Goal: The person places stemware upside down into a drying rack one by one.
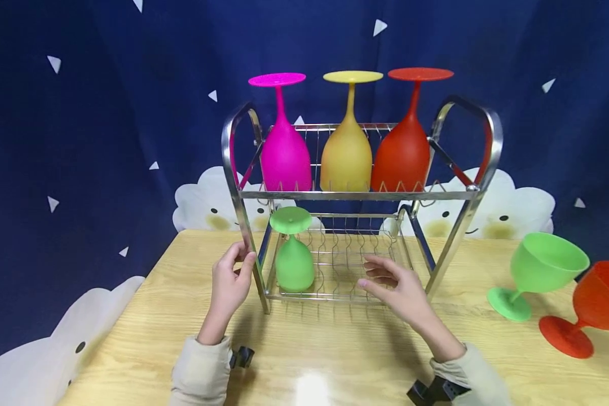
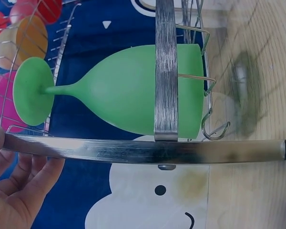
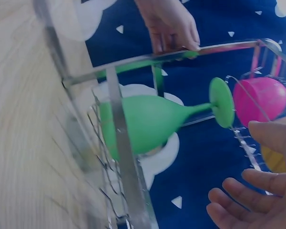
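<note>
A two-tier metal dish rack [image 1: 357,195] stands on the table. On its lower tier a green goblet [image 1: 294,265] sits upside down at the left. My left hand [image 1: 232,277] holds the rack's left front post [image 2: 100,149] between thumb and fingers, as the left wrist view shows. My right hand [image 1: 398,287] hovers in front of the lower tier's right part, fingers loosely bent and nothing held. In the right wrist view the right hand [image 3: 262,186] is apart from the green goblet [image 3: 148,121].
Upside down along the upper tier stand a magenta goblet [image 1: 286,155], a yellow goblet [image 1: 346,155] and a red goblet [image 1: 402,155]. To the right on the wooden table [image 1: 314,349], another green goblet [image 1: 543,265] and another red goblet [image 1: 601,299] stand upright. A blue curtain [image 1: 106,124] hangs behind.
</note>
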Motion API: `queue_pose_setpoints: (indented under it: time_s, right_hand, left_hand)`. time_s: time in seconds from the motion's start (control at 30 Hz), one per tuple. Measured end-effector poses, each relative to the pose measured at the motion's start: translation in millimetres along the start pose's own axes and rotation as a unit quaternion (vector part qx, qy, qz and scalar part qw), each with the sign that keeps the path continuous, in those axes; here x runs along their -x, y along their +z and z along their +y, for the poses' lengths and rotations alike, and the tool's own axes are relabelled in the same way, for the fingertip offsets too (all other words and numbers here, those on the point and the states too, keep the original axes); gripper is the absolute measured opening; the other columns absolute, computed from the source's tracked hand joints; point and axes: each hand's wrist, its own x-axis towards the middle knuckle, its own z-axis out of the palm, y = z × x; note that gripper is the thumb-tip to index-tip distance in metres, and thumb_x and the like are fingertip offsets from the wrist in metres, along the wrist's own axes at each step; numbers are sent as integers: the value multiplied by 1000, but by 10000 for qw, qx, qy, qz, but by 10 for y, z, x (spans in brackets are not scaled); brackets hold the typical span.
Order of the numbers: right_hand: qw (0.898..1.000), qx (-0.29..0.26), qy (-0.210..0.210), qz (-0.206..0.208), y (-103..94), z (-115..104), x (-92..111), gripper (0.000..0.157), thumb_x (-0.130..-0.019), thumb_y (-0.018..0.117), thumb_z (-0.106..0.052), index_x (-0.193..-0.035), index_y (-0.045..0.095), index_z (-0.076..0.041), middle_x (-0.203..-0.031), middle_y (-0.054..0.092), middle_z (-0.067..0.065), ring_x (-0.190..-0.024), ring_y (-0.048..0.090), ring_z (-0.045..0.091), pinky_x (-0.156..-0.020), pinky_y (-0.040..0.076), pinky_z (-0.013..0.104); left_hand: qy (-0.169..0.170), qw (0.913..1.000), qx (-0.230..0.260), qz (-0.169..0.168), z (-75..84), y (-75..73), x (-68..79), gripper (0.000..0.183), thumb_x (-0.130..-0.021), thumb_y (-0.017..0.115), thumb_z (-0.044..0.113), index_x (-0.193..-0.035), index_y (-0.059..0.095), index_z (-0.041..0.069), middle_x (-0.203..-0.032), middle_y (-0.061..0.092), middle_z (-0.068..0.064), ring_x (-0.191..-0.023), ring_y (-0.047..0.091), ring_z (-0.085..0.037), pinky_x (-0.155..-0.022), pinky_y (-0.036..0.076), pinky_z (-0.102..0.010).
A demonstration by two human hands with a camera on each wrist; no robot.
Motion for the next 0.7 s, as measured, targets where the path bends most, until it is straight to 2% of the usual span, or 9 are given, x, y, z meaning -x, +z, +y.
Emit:
queue_pose_setpoints:
  time_s: [0.2, 0.37, 0.5, 0.7]
  right_hand:
    - [9996, 166, -190, 114, -217, -15, 145, 40, -80, 69, -7, -117, 56, 3, -100, 63, 13, -88, 61, 25, -79, 50, 25]
    - [9978, 312, -389, 433, -446, -20, 252, 38, -79, 69, -2, -114, 57, 4, -98, 64, 13, -85, 60, 9, -77, 48, 17]
    - [9966, 484, -322, 592, -605, -22, 306, 37, -79, 68, -2, -114, 57, 5, -98, 63, 14, -85, 59, 4, -77, 47, 14]
    - [9936, 860, -211, 708, -825, 5, 331, 36, -81, 67, -7, -114, 57, 3, -98, 62, 16, -84, 58, 1, -75, 46, 12]
  left_hand:
    - [-14, 10000, -89, 6, -13, -22, 40, 8, -87, 58, 1, -92, 59, -4, -76, 60, -12, -73, 59, -24, -52, 52, -21]
    - [-126, 9999, 55, -66, -2, 21, 67, 10, -88, 58, 5, -92, 60, -4, -79, 61, -13, -74, 59, -24, -53, 52, -21]
    - [-185, 9998, 69, -20, -12, 45, 61, 9, -88, 58, 5, -91, 59, -4, -78, 61, -13, -74, 59, -24, -53, 52, -23]
    - [-64, 9999, -87, 102, -16, 24, -5, 8, -87, 58, 3, -89, 59, -4, -77, 61, -14, -73, 60, -24, -52, 53, -24]
